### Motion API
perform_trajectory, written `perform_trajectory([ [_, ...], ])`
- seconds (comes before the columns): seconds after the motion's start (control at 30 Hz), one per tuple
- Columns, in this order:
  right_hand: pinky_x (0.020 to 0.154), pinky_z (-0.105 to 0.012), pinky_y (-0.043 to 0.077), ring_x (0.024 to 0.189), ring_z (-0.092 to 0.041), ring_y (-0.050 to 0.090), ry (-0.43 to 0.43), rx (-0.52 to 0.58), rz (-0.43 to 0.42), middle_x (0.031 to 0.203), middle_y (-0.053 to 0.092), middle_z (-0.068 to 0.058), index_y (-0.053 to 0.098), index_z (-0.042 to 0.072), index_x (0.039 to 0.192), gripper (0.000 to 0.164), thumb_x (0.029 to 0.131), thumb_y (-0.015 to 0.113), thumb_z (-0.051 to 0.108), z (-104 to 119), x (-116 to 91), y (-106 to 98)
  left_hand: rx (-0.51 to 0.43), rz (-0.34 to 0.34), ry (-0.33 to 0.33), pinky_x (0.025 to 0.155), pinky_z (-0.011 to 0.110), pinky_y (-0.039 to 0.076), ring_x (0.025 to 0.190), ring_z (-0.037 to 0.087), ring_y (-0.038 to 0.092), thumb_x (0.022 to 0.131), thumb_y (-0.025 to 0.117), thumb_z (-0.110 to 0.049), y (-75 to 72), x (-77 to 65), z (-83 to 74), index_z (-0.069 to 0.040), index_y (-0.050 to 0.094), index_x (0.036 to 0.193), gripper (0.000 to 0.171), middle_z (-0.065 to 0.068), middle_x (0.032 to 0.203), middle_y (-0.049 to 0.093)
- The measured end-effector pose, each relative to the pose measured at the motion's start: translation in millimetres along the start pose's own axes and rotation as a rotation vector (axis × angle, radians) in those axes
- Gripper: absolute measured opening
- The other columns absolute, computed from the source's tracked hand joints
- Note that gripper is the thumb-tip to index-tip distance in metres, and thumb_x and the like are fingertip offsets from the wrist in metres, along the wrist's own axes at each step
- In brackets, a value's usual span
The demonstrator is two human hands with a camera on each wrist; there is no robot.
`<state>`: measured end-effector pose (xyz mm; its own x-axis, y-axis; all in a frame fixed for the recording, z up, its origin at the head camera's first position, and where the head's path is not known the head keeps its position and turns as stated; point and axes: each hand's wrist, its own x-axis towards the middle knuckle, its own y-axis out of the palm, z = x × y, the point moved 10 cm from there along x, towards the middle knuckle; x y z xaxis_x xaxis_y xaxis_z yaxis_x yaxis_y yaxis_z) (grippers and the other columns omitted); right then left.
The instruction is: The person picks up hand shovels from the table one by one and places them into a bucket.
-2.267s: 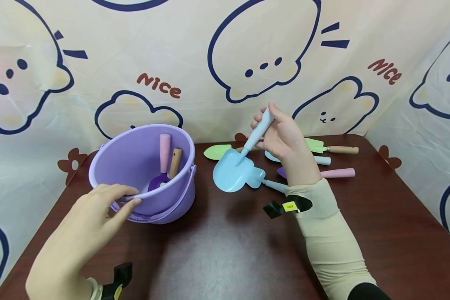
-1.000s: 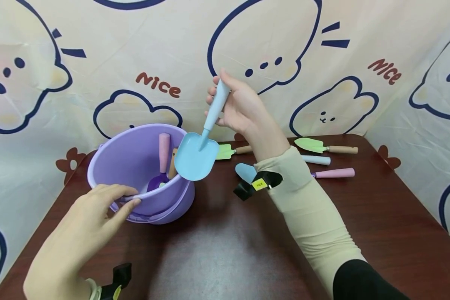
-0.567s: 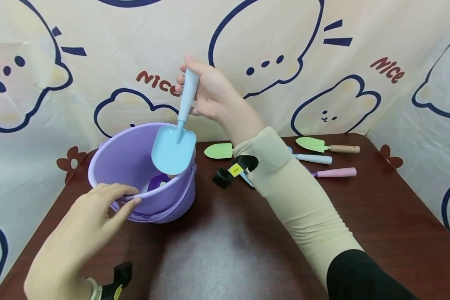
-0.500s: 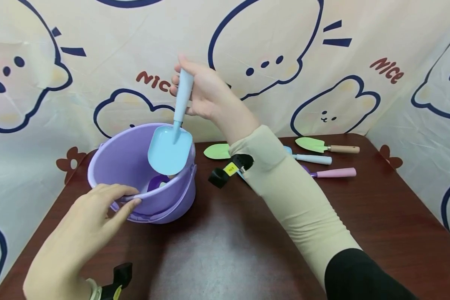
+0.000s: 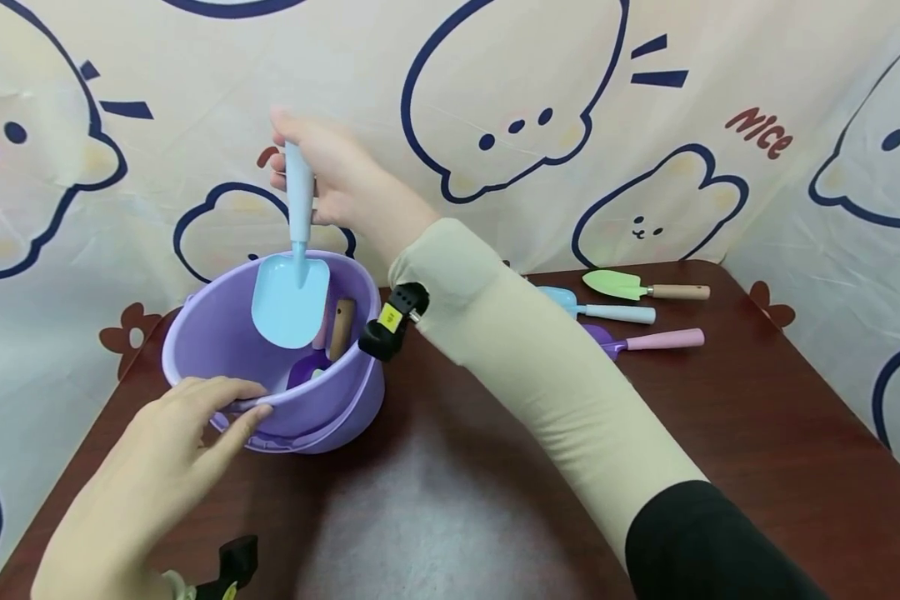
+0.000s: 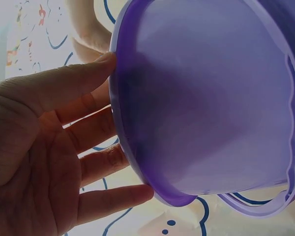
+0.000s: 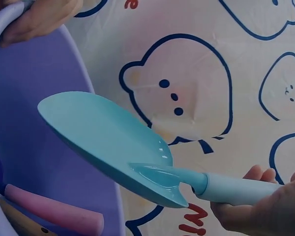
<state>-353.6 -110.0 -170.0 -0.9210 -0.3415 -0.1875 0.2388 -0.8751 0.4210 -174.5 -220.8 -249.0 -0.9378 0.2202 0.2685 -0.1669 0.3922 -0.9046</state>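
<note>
My right hand (image 5: pixel 337 171) grips a light blue toy shovel (image 5: pixel 291 300) by its handle. The blade points down over the mouth of a purple bucket (image 5: pixel 348 412). In the right wrist view the shovel (image 7: pixel 103 132) is beside the bucket's rim. My left hand (image 5: pixel 157 458) pinches the bucket's near rim between thumb and fingers; the left wrist view shows the hand (image 6: pixel 34 147) at the rim. Inside the bucket lie a purple shovel with a pink handle (image 7: pixel 54 209) and a tool with a wooden handle (image 5: pixel 342 329), whose head is mostly hidden.
On the brown table (image 5: pixel 435 508), to the right, lie a green trowel (image 5: pixel 615 285) with a wooden handle, a blue shovel (image 5: pixel 618 313) and a purple shovel with a pink handle (image 5: pixel 663 339). My right forearm covers part of the table. A patterned cloth (image 5: pixel 510 225) hangs behind.
My right hand has carried the blue shovel leftward, from above the table to over the bucket. The left hand keeps its hold on the rim.
</note>
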Motion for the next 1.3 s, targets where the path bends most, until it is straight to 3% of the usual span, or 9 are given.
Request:
perform_trajectory([
  [0.23,0.065,-0.032,0.046,0.066,-0.020,0.055,0.023,-0.098,-0.054,0.071,0.054,-0.005,0.055,0.009,0.081,0.034,0.100,0.058,0.037,-11.6,18.5,10.1,0.010,-0.028,0.017,0.060,0.027,0.048,0.078,0.020,0.061,0.086,0.078,-0.015,-1.9,0.2,-2.5,-0.009,0.073,0.102,0.018,0.009,0.094,0.071],
  [0.33,0.069,-0.035,0.049,0.071,-0.021,0.063,0.042,-0.148,-0.083,0.076,0.058,-0.006,0.058,0.010,0.087,0.030,0.099,0.060,0.037,-19.5,23.5,12.6,0.003,-0.006,-0.005,0.060,0.027,0.048,0.078,0.020,0.060,0.087,0.077,-0.017,0.1,0.4,-0.1,-0.009,0.073,0.104,0.019,0.010,0.096,0.070],
  [0.53,0.088,-0.044,0.054,0.089,-0.023,0.073,0.078,-0.247,-0.123,0.092,0.069,-0.008,0.061,0.015,0.106,0.025,0.098,0.061,0.039,-31.1,30.1,16.3,-0.002,0.015,-0.023,0.060,0.028,0.048,0.078,0.020,0.060,0.088,0.076,-0.020,2.5,-0.1,2.3,-0.010,0.073,0.105,0.020,0.011,0.097,0.070],
  [0.77,0.083,-0.045,0.055,0.089,-0.023,0.074,0.106,-0.315,-0.134,0.093,0.074,-0.008,0.063,0.016,0.108,0.025,0.097,0.062,0.039,-42.6,37.3,23.9,0.005,0.035,-0.050,0.060,0.026,0.048,0.078,0.020,0.060,0.089,0.075,-0.022,4.5,-3.3,7.8,-0.011,0.073,0.107,0.021,0.011,0.098,0.070],
  [1.07,0.069,-0.033,0.047,0.067,-0.023,0.063,0.146,-0.400,-0.072,0.083,0.070,-0.011,0.061,0.013,0.100,0.020,0.096,0.065,0.032,-68.1,44.8,34.2,0.007,0.040,-0.068,0.059,0.024,0.048,0.079,0.020,0.060,0.089,0.075,-0.024,7.4,-7.1,11.7,-0.010,0.073,0.108,0.024,0.011,0.101,0.070],
  [1.2,0.070,-0.032,0.049,0.067,-0.023,0.059,0.155,-0.411,-0.040,0.082,0.068,-0.014,0.059,0.010,0.098,0.019,0.096,0.066,0.028,-81.2,45.3,36.6,0.002,0.044,-0.070,0.059,0.024,0.049,0.078,0.019,0.060,0.089,0.075,-0.024,10.2,-10.1,13.7,-0.010,0.073,0.107,0.023,0.012,0.101,0.071],
  [1.3,0.076,-0.034,0.051,0.076,-0.026,0.062,0.177,-0.445,-0.009,0.085,0.069,-0.015,0.060,0.010,0.099,0.018,0.096,0.066,0.026,-86.6,45.1,37.9,0.001,0.026,-0.056,0.059,0.024,0.050,0.078,0.019,0.061,0.088,0.076,-0.023,9.8,-10.8,13.1,-0.010,0.073,0.106,0.022,0.012,0.100,0.071],
])
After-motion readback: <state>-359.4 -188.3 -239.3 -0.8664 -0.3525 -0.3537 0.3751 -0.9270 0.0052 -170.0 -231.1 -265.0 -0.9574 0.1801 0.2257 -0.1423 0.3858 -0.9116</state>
